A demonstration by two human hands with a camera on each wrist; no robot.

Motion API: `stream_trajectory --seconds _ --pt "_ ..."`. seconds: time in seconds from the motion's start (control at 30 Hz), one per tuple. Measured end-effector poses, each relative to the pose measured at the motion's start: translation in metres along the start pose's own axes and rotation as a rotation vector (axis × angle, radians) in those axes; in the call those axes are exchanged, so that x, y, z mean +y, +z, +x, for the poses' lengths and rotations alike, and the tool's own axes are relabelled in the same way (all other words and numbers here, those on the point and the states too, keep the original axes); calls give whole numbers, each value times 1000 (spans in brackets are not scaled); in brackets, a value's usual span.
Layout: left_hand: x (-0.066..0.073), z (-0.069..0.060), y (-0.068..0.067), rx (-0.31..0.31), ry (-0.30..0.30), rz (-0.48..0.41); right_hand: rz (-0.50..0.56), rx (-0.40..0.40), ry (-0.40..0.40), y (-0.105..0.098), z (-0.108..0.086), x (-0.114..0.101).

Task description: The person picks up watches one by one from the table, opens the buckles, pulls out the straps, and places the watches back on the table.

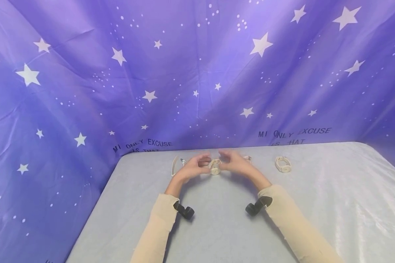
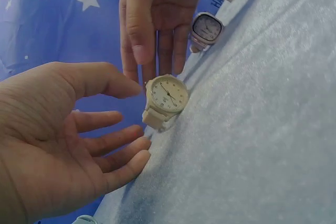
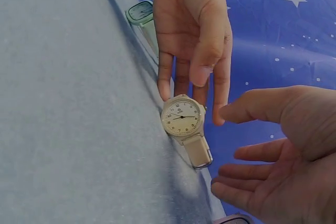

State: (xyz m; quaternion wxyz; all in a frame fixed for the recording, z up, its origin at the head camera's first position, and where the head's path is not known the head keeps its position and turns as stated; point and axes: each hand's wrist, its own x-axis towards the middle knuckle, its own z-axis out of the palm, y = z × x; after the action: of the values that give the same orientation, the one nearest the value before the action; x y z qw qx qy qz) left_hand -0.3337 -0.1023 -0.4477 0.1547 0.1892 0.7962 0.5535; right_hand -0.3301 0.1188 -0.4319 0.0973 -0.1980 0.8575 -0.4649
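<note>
A cream wristwatch (image 1: 215,168) with a round dial stands on the table between my two hands, its strap looped behind. In the left wrist view, the watch (image 2: 167,95) shows dark numerals and hands. My left hand (image 1: 194,167) is at the watch's left side with fingers loosely extended and thumb apart. On the other side, my right hand (image 1: 238,164) faces it in a similar pose. The right wrist view shows the watch (image 3: 182,116) close to the fingertips of both hands; whether any finger touches it I cannot tell.
Behind my left hand is a pale green watch (image 3: 140,11) with a squarish dial. A pinkish square watch (image 2: 207,29) is partly hidden by my right hand in the head view. Farther right lies another cream watch (image 1: 283,165). A purple star-patterned curtain (image 1: 197,73) hangs behind the grey-covered table (image 1: 217,226).
</note>
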Motion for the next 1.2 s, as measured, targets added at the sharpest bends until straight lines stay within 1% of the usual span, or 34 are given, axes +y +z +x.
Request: stream_trajectory --seconds 0.2,0.3,0.4,0.5,0.6,0.73,0.83,0.97,1.2 --pt "-1 2 -1 -78 4 34 -54 -30 24 3 -1 -1" --pt "-2 2 -2 -98 -1 57 -91 -38 32 5 -1 -1" --pt "-3 3 -1 -104 7 94 -123 -42 47 6 -2 -1" --pt "-6 4 -1 -97 23 131 -146 -42 65 8 -2 -2" --pt "-9 5 0 -83 39 146 -185 -38 64 9 -3 -2" --pt "-11 6 1 -61 49 158 -182 -35 72 11 -2 -2" --pt "-11 6 2 -46 58 185 -168 -30 73 11 0 -1" --pt "-10 7 3 -25 83 209 -164 -18 57 11 0 0" --pt "-15 9 6 24 78 199 -143 -7 25 11 0 1"
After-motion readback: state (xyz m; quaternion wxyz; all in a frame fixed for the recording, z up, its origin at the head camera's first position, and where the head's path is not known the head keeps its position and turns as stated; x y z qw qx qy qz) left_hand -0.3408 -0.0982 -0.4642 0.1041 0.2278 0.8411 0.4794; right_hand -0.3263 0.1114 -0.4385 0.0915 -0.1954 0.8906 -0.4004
